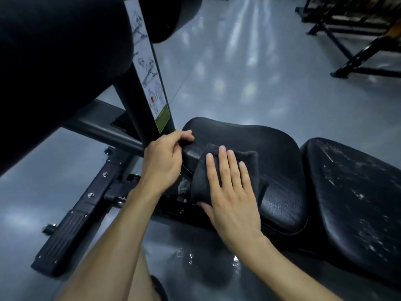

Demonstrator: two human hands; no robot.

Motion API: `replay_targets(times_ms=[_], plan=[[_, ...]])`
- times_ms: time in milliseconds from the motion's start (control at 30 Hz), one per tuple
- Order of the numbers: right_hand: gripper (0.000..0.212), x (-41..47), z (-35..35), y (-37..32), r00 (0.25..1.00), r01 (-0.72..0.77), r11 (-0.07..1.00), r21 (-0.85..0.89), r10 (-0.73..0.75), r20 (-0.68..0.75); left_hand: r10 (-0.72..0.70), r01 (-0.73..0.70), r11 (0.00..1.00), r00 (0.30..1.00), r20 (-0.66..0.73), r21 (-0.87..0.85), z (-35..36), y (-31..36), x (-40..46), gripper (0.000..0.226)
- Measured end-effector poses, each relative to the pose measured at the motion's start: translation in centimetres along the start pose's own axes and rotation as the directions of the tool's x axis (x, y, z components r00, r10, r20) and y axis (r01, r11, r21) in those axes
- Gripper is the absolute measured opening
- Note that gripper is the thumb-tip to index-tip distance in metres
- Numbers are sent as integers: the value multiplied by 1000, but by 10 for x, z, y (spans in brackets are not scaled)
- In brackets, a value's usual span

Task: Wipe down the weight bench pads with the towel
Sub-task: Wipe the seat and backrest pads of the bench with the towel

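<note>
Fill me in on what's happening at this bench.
A person is wiping a weight bench. The right hand lies flat with straight fingers on a dark towel, pressing it onto the near edge of the seat pad. The left hand grips the pad's end beside the upright post. The back pad to the right, scuffed with white marks, has no towel on it.

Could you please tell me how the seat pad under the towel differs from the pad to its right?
The seat pad has smooth, intact vinyl; the right-hand pad is cracked and flaking pale. The towel and both hands lie on the seat pad; the right-hand pad is bare. Both are black and padded.
</note>
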State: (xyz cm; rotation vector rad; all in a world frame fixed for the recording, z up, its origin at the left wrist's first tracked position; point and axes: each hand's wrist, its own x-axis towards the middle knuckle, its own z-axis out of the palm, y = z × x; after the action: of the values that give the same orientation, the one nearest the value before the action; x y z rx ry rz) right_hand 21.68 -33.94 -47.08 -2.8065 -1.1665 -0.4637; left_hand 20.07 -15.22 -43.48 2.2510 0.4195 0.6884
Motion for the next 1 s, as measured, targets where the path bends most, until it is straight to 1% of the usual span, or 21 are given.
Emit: replay_targets(times_ms=[133,200,267,333,367,433,500,567,633,700,767,867,933,1000], plan=[[97,43,5,-39,997,-25,998,55,29,-65,-95,101,988,994,55,-115,-8,7,-3,38],[94,50,6,-46,995,-29,997,73,36,-95,-136,143,978,989,53,-151,-10,11,-5,38],[99,39,6,-33,996,18,995,102,-9,-93,-147,153,976,988,46,-155,-7,14,-10,40],[104,11,4,-9,996,35,996,79,-28,-87,-134,138,982,990,41,-127,-3,17,-15,41],[105,-7,5,3,996,12,998,58,-7,-94,-123,126,987,992,36,-103,-2,20,-17,41],[99,-47,9,28,990,-45,999,25,48,-134,-118,118,991,993,11,-69,2,25,-19,40],[93,-83,13,50,979,-115,993,23,117,-168,-102,101,993,995,-2,-68,7,32,-20,39],[93,-98,14,62,968,-156,987,28,158,-193,-59,60,995,998,15,-77,12,42,-25,37],[102,-86,14,61,972,-159,987,24,160,-170,26,-22,998,998,61,-61,18,55,-32,37],[113,-57,10,54,982,-138,990,25,140,-129,128,-125,992,981,143,-29,30,69,-41,38],[114,-40,7,53,988,-116,991,63,122,-99,179,-176,984,958,226,-34,42,81,-52,38],[100,-54,6,56,978,-127,978,163,151,-145,134,-123,991,947,291,-58,51,87,-66,35],[88,-78,12,57,956,-147,962,229,198,-216,82,-89,996,934,349,4,51,86,-73,34],[86,-107,24,60,926,-184,943,276,260,-272,55,-109,988,909,412,107,49,88,-81,36]])
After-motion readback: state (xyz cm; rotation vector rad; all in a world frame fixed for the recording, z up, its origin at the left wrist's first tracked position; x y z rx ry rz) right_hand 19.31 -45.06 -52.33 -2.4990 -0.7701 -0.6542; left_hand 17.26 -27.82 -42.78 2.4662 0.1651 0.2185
